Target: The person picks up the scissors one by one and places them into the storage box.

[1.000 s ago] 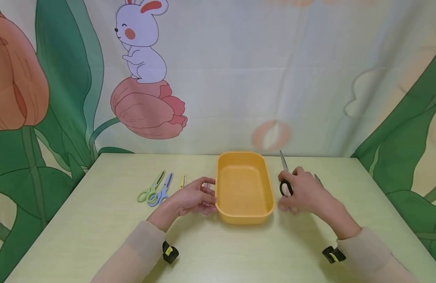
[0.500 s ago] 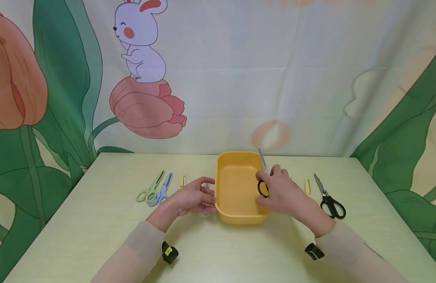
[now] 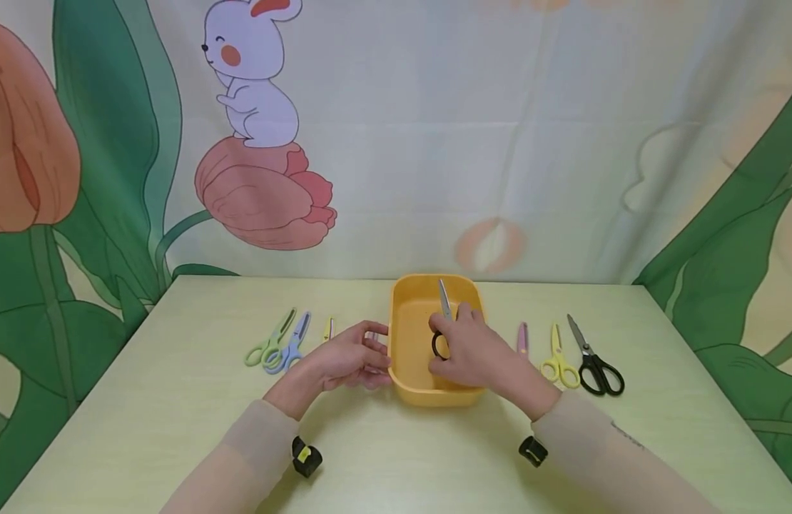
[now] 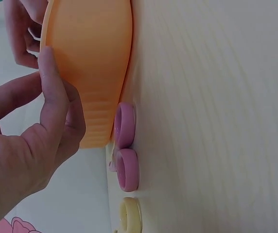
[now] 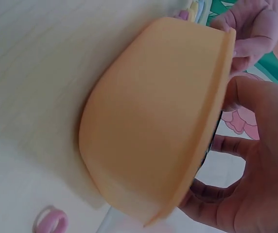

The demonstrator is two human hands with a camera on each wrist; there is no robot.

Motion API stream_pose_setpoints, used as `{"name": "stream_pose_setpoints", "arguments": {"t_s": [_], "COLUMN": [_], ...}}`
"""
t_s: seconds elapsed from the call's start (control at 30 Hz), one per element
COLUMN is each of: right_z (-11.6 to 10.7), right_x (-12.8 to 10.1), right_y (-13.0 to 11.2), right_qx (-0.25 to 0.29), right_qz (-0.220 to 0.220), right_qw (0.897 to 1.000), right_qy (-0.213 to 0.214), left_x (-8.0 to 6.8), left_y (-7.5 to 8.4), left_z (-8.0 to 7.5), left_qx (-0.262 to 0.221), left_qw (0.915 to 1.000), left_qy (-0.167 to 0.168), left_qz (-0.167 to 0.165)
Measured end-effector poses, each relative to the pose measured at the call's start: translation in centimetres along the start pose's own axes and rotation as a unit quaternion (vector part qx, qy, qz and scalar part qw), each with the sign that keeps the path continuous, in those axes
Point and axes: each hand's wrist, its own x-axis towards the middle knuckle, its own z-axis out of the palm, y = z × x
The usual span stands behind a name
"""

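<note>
The right hand (image 3: 474, 351) reaches over the orange tub (image 3: 409, 378) at the middle of the table (image 3: 178, 428) and grips a pair of black-handled scissors (image 3: 441, 325) by the handle loop, the blades pointing away toward the tub's far wall. The scissors hang inside the tub; whether they touch its floor is hard to tell from the head view. The left hand (image 3: 347, 359) rests against the tub's left rim, fingers curled on it and thumb close by, steadying the wall.

To the left of the tub lie green scissors (image 3: 272, 338) and blue scissors (image 3: 292, 343) side by side, with a small yellow piece (image 3: 328, 328) near them. Pink scissors (image 4: 124, 153) lie touching the tub's left wall, with a pale yellow loop just beyond them. To the right of the tub, in a row, sit another pink pair (image 3: 522, 338), mostly hidden by the right hand, yellow scissors (image 3: 559, 359) and a second black pair (image 3: 595, 360).
</note>
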Motion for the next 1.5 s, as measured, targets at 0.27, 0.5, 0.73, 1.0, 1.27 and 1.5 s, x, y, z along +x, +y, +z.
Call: {"name": "stream_pose_setpoints", "arguments": {"t_s": [0.27, 0.5, 0.73, 1.0, 1.27, 1.5], "right_z": [1.4, 2.3, 3.0, 3.4, 3.6, 3.8], "right_x": [1.5, 2.3, 2.7, 2.9, 3.3, 3.4], "right_y": [-0.7, -1.3, -1.3, -1.0, -1.1, -1.2], "right_qx": [-0.015, -0.003, 0.005, 0.01, 0.02, 0.024], "right_qz": [0.017, 0.026, 0.01, 0.004, -0.011, -0.022], "right_qw": [0.998, 0.996, 0.995, 0.995, 0.993, 0.993], "right_qy": [-0.052, -0.09, -0.098, -0.1, -0.112, -0.114], "left_x": [0.0, -0.2, -0.2, 0.1, 0.1, 0.1], "left_y": [0.2, 0.2, 0.1, 0.0, 0.1, 0.0], "left_z": [0.0, 0.0, -0.1, -0.1, -0.3, -0.3], "left_qx": [0.002, 0.0, -0.006, -0.005, -0.009, -0.009], "left_qw": [1.0, 1.0, 0.9999, 1.0, 0.9999, 0.9998], "left_qy": [0.0, 0.001, -0.01, -0.008, -0.014, -0.014], "left_qz": [-0.01, -0.005, 0.002, -0.001, 0.001, 0.007]}}
